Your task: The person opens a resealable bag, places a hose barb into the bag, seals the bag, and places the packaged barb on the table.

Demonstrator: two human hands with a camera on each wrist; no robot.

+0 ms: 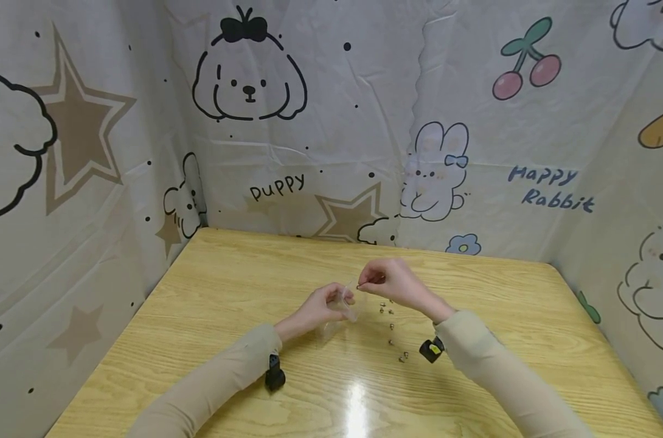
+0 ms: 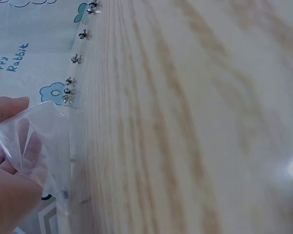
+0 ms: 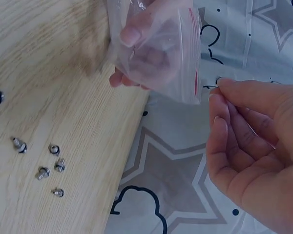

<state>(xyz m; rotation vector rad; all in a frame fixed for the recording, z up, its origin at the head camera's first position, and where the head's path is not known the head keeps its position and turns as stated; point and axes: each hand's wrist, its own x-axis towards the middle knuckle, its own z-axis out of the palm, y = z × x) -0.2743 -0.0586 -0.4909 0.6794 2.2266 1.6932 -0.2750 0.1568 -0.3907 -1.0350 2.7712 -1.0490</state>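
Observation:
My left hand (image 1: pixel 317 309) holds a clear plastic zip bag (image 3: pixel 178 68) with a red seal line. In the right wrist view, its thumb and fingers show through the film. The right hand (image 1: pixel 392 283) is raised just beside the bag's mouth. Its thumb and forefinger pinch a tiny dark piece, apparently a screw, mostly hidden by the fingertips (image 3: pixel 224 87). Several small metal screws (image 3: pixel 19 145) with dark rings lie loose on the table, below and in front of the right hand. The left wrist view shows the bag (image 2: pixel 49 131) sagging from the left hand's fingers.
The wood-grain table (image 1: pixel 244 261) has a patterned cloth (image 1: pixel 331 121) hanging behind it and at both sides. A black wrist camera (image 1: pixel 275 374) is strapped at the left cuff, another camera (image 1: pixel 431 350) at the right. Light glares off the table's front.

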